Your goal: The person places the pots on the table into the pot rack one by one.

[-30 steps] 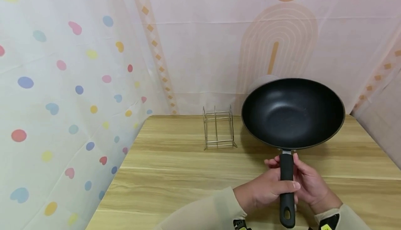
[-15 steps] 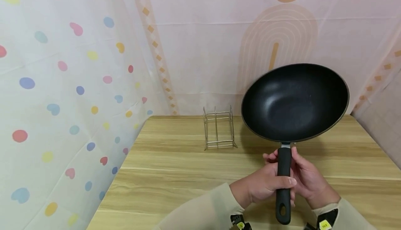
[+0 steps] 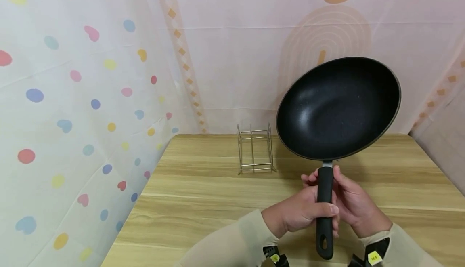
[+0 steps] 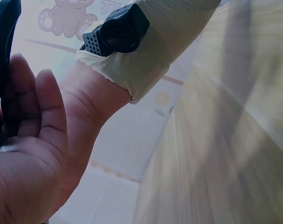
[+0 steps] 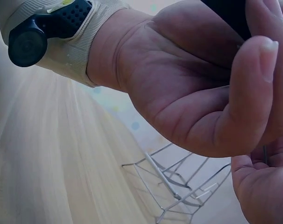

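A black wok (image 3: 338, 109) is raised over the table, its dark inside facing me and its bowl leaning a little to the right. My left hand (image 3: 299, 212) grips the black handle (image 3: 324, 214) about midway, thumb laid across the front. From the other side my right hand (image 3: 357, 204) holds the same handle higher up, with its thumb along the edge near the metal neck. Fingertips show at the left of the handle, and the rest of those fingers are hidden behind it. In the left wrist view only a dark strip of handle (image 4: 0, 60) shows.
A wire rack (image 3: 256, 148) stands on the wooden table (image 3: 203, 178), left of the wok and near the back edge. A patterned cloth (image 3: 232, 57) hangs behind the table, and a dotted curtain (image 3: 87, 109) lines the left side.
The wok has risen, and its bowl has tipped up more and leans further right. Both hands have shifted slightly left and up with the handle. The rack stays put.
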Motion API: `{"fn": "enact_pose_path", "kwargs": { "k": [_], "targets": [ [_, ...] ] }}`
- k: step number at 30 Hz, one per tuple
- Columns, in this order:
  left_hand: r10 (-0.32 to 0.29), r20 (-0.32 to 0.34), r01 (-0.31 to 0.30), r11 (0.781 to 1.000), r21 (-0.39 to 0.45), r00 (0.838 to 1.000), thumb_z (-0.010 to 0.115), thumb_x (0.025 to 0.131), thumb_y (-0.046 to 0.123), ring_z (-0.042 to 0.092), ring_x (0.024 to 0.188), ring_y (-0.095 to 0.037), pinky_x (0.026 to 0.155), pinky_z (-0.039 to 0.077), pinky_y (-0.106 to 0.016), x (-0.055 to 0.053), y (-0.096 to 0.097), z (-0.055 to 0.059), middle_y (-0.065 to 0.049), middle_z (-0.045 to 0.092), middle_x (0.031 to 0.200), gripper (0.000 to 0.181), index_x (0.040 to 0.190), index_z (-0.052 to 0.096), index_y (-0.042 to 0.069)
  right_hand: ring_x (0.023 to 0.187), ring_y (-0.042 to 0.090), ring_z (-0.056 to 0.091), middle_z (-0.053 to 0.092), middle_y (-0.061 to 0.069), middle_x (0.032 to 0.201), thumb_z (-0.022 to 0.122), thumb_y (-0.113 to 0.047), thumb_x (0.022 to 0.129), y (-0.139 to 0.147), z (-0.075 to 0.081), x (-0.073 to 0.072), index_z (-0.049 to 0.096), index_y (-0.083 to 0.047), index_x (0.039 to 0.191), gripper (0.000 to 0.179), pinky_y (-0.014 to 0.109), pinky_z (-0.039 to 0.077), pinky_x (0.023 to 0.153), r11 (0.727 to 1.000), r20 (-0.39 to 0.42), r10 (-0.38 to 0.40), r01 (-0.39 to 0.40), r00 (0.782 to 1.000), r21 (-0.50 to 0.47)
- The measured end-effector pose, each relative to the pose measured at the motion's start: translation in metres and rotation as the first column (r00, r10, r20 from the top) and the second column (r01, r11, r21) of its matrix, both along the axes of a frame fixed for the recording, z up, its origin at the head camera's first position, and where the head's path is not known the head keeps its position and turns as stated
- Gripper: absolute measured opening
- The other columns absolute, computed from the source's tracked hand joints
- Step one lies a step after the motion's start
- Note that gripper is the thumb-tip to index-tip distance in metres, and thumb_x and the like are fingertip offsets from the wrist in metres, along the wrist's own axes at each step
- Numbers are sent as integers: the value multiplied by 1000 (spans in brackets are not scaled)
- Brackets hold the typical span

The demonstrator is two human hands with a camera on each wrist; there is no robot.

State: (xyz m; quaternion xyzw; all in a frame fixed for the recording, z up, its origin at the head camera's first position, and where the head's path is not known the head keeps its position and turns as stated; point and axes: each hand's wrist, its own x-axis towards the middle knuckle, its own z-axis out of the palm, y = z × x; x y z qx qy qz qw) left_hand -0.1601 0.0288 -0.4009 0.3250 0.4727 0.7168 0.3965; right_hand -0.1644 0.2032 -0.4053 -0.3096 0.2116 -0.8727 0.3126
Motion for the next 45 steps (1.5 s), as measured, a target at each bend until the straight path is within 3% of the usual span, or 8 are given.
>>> {"fn": "enact_pose_path", "kwargs": {
  "k": [7,19,33,45],
  "targets": [
    [-9,-14,9,999,-40,1000,42,104,-1,68,70,-8,73,61,-26,-5,-9,3,3,65,77,16,99,48,13,141,24,56,64,18,144,8,-36,114,-8,7,-6,59,5,138,70,33,39,121,1000,-35,8,-8,999,6],
    [9,-27,-9,1000,20,1000,47,100,3,67,70,-10,73,60,-27,-8,-20,5,3,66,77,10,98,48,12,139,24,59,69,15,137,11,-30,115,-21,14,-14,65,3,134,66,32,37,122,999,-97,-21,25,995,37],
    [33,-47,-32,999,25,998,46,100,1,67,70,-11,73,60,-28,-10,-32,5,3,66,75,14,102,47,15,129,18,67,75,8,129,24,-28,117,-33,18,-16,71,-5,127,53,30,44,116,979,-146,-124,145,981,143],
    [52,-123,-42,996,77,991,49,95,4,65,68,-9,73,59,-29,-12,-48,4,7,63,74,14,103,41,14,118,14,70,78,-1,118,35,-31,115,-47,26,-19,75,-15,117,44,28,50,105,914,-227,-215,277,950,296]
  ]
}}
